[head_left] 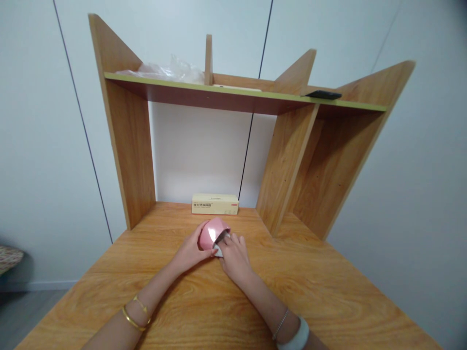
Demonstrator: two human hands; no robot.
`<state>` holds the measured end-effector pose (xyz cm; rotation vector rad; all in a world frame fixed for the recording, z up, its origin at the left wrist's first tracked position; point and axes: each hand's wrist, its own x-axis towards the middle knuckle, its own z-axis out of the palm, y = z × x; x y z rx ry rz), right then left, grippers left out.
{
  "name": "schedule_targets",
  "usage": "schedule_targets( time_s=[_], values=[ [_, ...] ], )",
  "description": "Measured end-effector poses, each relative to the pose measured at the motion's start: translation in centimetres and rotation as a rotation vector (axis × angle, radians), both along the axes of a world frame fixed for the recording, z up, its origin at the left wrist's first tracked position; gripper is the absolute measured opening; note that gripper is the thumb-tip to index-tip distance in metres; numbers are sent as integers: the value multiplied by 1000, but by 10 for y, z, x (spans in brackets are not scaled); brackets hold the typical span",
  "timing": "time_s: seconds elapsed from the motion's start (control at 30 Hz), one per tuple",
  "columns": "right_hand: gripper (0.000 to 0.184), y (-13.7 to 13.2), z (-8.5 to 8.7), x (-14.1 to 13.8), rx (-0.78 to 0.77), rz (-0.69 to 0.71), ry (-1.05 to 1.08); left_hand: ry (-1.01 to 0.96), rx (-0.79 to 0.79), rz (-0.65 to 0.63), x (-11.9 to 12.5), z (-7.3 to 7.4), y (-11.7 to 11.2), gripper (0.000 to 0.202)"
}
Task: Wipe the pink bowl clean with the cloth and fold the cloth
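Left hand (189, 252) cups the pink cup (212, 233), grip closed round its left side; cup tilted on its side at mid table (328, 291). Right hand (234, 255) presses a small white cloth (218, 251) against the cup's rim, fingers clenched on it. Cardboard box (215, 204) lies just beyond, against the far wall.
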<state>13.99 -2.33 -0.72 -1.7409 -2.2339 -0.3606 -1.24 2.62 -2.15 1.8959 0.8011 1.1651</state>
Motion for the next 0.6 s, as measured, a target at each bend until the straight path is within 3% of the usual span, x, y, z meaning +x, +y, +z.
schedule_targets(
  time_s=[0.13, 0.33, 0.5, 0.6],
  values=[
    [25, -1, -2, 2, -41, 46, 67, -34, -22, 10, -2, -2, 4, 81],
    [42, 3, 0, 7, 47, -58, 145, -107, -128, 53, -2, -8, 11, 82],
    [33, 1, 10, 10, 114, -140, 42, -165, -261, 193, 0, -22, 19, 60],
    [27, 0, 12, 6, 90, -110, -27, -158, -268, 215, 2, -26, 20, 62]
  ],
)
